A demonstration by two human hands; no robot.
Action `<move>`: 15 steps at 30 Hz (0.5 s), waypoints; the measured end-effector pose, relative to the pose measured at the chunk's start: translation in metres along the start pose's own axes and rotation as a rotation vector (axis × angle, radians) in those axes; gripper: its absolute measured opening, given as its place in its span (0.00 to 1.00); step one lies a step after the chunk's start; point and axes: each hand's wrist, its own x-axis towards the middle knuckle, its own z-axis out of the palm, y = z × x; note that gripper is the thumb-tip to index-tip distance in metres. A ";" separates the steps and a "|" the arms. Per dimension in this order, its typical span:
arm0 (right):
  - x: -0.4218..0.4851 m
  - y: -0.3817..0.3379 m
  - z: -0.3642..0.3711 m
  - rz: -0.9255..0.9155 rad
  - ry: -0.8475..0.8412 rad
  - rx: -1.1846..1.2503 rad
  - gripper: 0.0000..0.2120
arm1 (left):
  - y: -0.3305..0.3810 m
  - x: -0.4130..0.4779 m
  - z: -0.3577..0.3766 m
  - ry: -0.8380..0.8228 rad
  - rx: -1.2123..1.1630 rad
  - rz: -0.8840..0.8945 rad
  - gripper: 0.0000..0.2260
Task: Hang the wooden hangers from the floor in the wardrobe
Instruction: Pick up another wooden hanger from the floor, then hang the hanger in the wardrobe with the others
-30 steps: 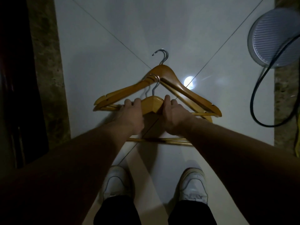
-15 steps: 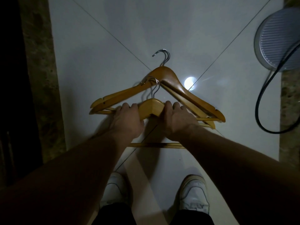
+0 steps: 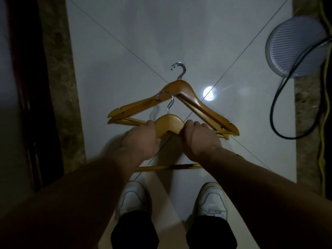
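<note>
- Hangers first: near wooden hanger sits in both our hands at frame centre, its steel hook pointing to 12 o'clock.
- Left hand is wrapped over the left shoulder of that hanger, right hand over the right shoulder; fingers curled closed on the wood on both sides, knuckles up.
- Crossbar of the held hanger shows below our wrists, toward 6 o'clock. It looks clear of the tile, but we can't tell for sure in this light.
- Two-handed symmetric grip likely keeps the hanger level and stops the hook from snagging the pile as it comes off.
- Hook overlaps the left arm of the far hanger stack; whether it is touching or just in front, we can't tell.
- Stack lies flat on the white tile floor at 12 to 1 o'clock from our hands; looks like two hangers laid together, with one hook visible at the top.
- Wardrobe: dark wood edge at 9 o'clock may be it, unconfirmed. No rail in view.
- Clutter: round ribbed grey object with black cable at 2 o'clock, well apart from the hangers. Our shoes at 6 o'clock.
- Judgement: early in the task, nothing hung yet.
</note>
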 end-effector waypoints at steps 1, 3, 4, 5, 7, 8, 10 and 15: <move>-0.010 -0.002 -0.006 0.009 -0.007 0.030 0.20 | 0.003 -0.008 -0.007 -0.008 0.030 0.006 0.20; -0.029 -0.007 -0.023 0.042 -0.010 0.096 0.19 | 0.009 -0.027 -0.026 -0.013 0.075 0.021 0.21; -0.040 -0.009 -0.033 0.056 -0.002 0.122 0.18 | 0.013 -0.037 -0.038 -0.012 0.095 0.027 0.21; -0.052 -0.011 -0.045 0.065 0.011 0.142 0.17 | 0.016 -0.047 -0.051 -0.010 0.115 0.035 0.23; -0.076 -0.015 -0.073 0.077 0.043 0.159 0.16 | 0.024 -0.068 -0.082 -0.001 0.156 0.061 0.25; -0.089 -0.016 -0.089 0.082 0.055 0.152 0.15 | 0.027 -0.078 -0.099 0.005 0.164 0.071 0.25; -0.114 -0.019 -0.124 0.101 0.076 0.130 0.14 | 0.036 -0.100 -0.135 0.029 0.147 0.079 0.23; -0.176 -0.025 -0.219 0.094 0.207 0.067 0.09 | 0.058 -0.158 -0.232 0.146 0.137 0.060 0.17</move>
